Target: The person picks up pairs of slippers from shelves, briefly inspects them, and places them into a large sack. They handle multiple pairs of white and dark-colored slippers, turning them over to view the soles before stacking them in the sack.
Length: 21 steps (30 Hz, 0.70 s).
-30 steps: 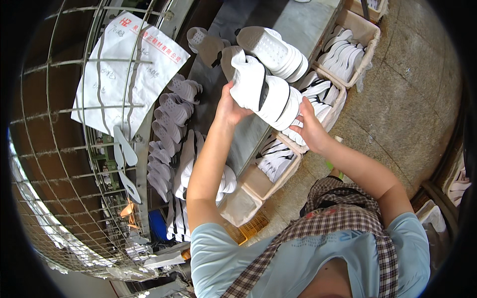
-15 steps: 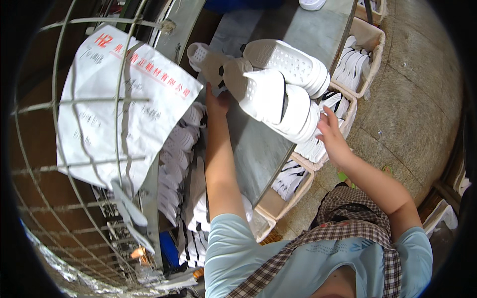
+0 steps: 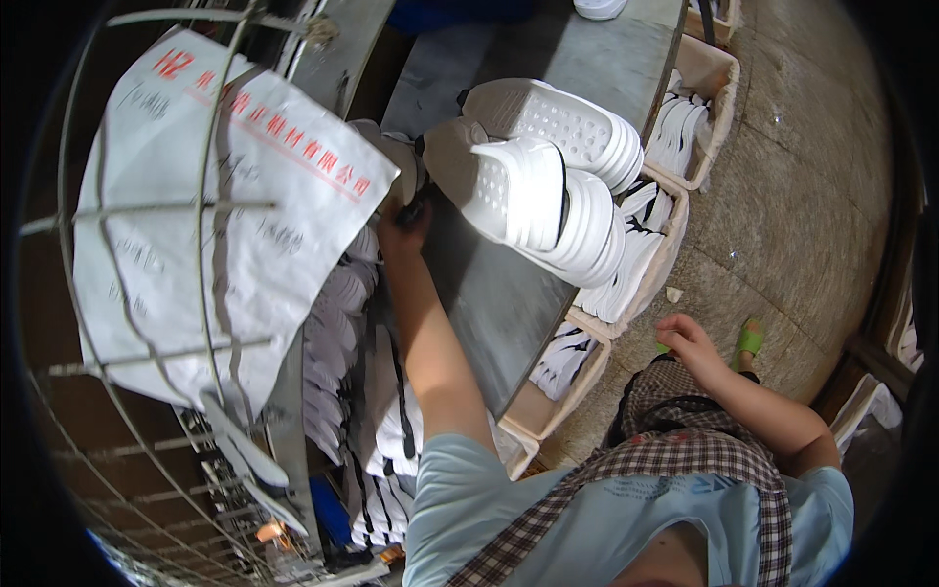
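My left hand (image 3: 403, 230) is closed around the near end of a white shoe sole (image 3: 399, 164), whose far part is hidden behind a hanging paper sheet. To its right, on the grey metal bench (image 3: 479, 323), lie two nested stacks of white shoe soles with dotted insides. The nearer stack (image 3: 533, 201) leans against the farther one (image 3: 562, 122). Over the floor, apart from the bench, my right hand (image 3: 688, 342) is empty, its fingers loosely bent and apart.
A wire rack (image 3: 205, 293) with the white paper sheet (image 3: 235, 215) clipped on stands at left. Piled white soles (image 3: 333, 342) fill the space below my left arm. Bins (image 3: 726, 122) of white parts line the bench's right edge. A green slipper (image 3: 750, 340) shows on the floor.
My right hand has left the nearer sole stack and dropped back toward my body. My left hand has drawn the single sole nearer and left, partly behind the paper.
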Tool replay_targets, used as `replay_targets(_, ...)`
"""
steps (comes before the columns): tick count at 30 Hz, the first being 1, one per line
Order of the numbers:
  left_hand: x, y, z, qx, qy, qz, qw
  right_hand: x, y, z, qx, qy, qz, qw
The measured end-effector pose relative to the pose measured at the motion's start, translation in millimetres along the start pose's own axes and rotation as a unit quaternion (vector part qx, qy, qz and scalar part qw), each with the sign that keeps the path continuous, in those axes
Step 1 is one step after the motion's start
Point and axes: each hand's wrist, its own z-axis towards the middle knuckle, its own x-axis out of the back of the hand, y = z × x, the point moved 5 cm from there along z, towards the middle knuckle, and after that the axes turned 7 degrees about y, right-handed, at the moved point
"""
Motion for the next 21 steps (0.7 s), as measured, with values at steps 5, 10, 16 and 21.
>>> replay_targets(5,80.1,-81.0,-171.3,0.015,0.172,-0.161,0.972,-21.4,-7.9,5.8,-0.041,-0.163,-0.109,0.980)
replay_targets(10,127.8,-176.8,-359.0,-0.086,0.152,0.018,0.985,-69.0,-15.2,5.6,-0.166,-0.294,-0.072,0.938)
replay_targets(16,157.6,-275.0,-458.3,-0.026,0.077,0.062,0.995,-110.1,-21.3,-48.0,-0.262,-0.426,0.193,0.844)
replay_targets(21,138.8,-297.1,-463.9,-0.019,-0.021,0.077,0.997,-53.8,-37.7,-85.5,-0.173,-0.361,0.153,0.904)
